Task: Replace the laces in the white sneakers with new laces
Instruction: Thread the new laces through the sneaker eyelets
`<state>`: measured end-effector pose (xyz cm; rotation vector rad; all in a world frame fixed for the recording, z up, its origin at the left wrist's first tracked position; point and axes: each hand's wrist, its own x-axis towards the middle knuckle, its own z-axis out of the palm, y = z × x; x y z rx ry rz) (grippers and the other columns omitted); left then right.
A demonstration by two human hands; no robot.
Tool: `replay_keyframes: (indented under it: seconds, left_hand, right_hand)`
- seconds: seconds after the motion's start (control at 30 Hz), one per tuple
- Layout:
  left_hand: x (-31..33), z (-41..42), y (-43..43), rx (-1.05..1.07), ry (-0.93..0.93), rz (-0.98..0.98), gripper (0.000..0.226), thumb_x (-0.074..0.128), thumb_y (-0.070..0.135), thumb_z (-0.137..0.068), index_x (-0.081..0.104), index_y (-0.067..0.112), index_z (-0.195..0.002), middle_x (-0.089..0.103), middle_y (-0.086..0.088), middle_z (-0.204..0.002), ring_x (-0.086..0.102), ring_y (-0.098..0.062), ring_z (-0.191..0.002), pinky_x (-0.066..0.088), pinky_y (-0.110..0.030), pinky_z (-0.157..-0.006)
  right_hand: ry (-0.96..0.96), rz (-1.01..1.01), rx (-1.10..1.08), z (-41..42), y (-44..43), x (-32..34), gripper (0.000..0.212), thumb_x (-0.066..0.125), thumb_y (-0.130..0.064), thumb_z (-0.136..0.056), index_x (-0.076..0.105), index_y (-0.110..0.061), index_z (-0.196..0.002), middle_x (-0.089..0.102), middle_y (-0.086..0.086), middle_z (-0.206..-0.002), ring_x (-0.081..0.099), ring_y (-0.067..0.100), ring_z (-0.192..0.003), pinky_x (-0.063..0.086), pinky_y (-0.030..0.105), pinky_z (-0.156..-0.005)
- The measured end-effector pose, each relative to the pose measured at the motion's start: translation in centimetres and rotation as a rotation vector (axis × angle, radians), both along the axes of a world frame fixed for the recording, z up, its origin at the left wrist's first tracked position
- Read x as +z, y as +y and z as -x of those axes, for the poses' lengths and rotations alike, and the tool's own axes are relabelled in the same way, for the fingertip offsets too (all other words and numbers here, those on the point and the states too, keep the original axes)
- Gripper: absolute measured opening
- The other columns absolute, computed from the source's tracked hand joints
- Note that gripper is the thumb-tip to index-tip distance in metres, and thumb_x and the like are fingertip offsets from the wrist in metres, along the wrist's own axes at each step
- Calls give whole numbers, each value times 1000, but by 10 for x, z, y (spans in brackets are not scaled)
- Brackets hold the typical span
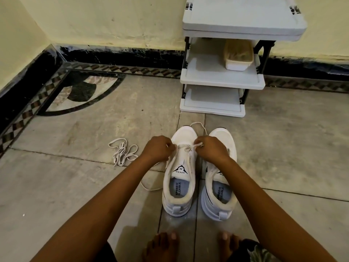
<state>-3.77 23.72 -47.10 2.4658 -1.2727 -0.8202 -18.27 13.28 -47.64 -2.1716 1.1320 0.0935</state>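
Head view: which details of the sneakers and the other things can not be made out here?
- Right sneaker eyelets: head view, covered by the right hand and forearm.
- Fingertips holding the lace: head view, hidden behind the backs of the left hand and right hand.
- Container contents: head view, cloudy lid, too blurred.

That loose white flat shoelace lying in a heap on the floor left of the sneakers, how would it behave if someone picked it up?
The loose white flat shoelace probably goes limp and dangles, since it lies in soft loops on the stone floor. It looks thin, so likely very light. Its crossed strands may snag and lift as one tangle.
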Motion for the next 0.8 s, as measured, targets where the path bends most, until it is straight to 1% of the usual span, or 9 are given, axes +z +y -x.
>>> replay_keyframes:
  seconds: [0.07, 0.13, 0.23, 0.33, 0.43, 0.5, 0.63, 0.73, 0.8]
  left_hand:
    - [-4, -7, 2, -7, -69, 66, 22, 60, 16, -88, 66, 12, -108, 67, -10, -107, 61, -26, -100, 45, -30, -83]
    - [-10, -9, 4, -85, -43, 50, 32, 61, 10, -85, 62, 12, -117, 64, -10, -115, 57, -26, -108, 45, -33, -89]
    - [-14, -5, 2, -77, -92, 83, 17, 59, 11, -87, 68, 9, -101, 69, -10, -101, 62, -27, -97, 46, -29, -76]
    - [-2, -11, -3, -24, -177, 160, 15, 59, 11, -83, 72, 17, -88, 71, -2, -90, 64, -23, -88, 43, -26, -68]
    - [17, -21, -8, 198, -60, 369, 18, 59, 9, -82, 66, 22, -73, 65, 7, -72, 65, -21, -79, 48, -27, -68]
    - [22, -24, -11, 307, 48, 462, 16, 61, 12, -84, 63, 23, -73, 62, 9, -69, 65, -20, -76, 53, -32, -74]
    - [19, -29, -5, 287, -55, 357, 5, 60, 21, -87, 64, 23, -88, 66, 4, -86, 63, -22, -90, 49, -31, -77]
    - [12, -35, 8, 156, -169, 147, 28, 64, 19, -84, 60, 23, -112, 64, 0, -112, 59, -23, -106, 46, -31, -81]
    - [8, -33, 18, 54, -174, 30, 17, 62, 16, -83, 65, 21, -99, 66, -2, -108, 61, -24, -102, 50, -33, -82]
  right_hand:
    - [0, 6, 2, 0, 4, -4, 33, 54, -24, -90, 59, -18, -122, 61, 5, -125, 56, 24, -113, 43, 30, -88]
    - [9, -2, 35, 1, 7, -6, 41, 54, -36, -91, 55, -16, -127, 59, 5, -128, 55, 24, -115, 43, 31, -90]
    - [53, -4, 79, 1, 6, -6, 50, 53, -44, -91, 51, -15, -132, 56, 5, -132, 52, 24, -120, 43, 33, -94]
    - [96, 19, 86, -1, 8, -7, 50, 52, -46, -91, 51, -17, -132, 55, 3, -133, 51, 23, -121, 41, 33, -93]
    - [137, 73, 76, -5, 13, -9, 43, 52, -42, -91, 53, -18, -127, 56, 4, -130, 53, 24, -118, 41, 33, -91]
    - [155, 94, 73, -6, 15, -9, 41, 52, -41, -91, 54, -18, -125, 57, 4, -129, 54, 25, -116, 42, 33, -91]
    - [101, 41, 23, -3, 14, -10, 43, 54, -41, -89, 54, -20, -127, 58, 2, -128, 53, 23, -117, 41, 33, -92]
    - [57, 18, 7, 1, 12, -10, 45, 57, -42, -88, 54, -19, -127, 58, 2, -129, 53, 22, -118, 41, 32, -92]
    - [5, 13, -37, 2, 12, -8, 48, 58, -42, -88, 53, -15, -127, 59, 5, -127, 54, 25, -117, 42, 31, -90]
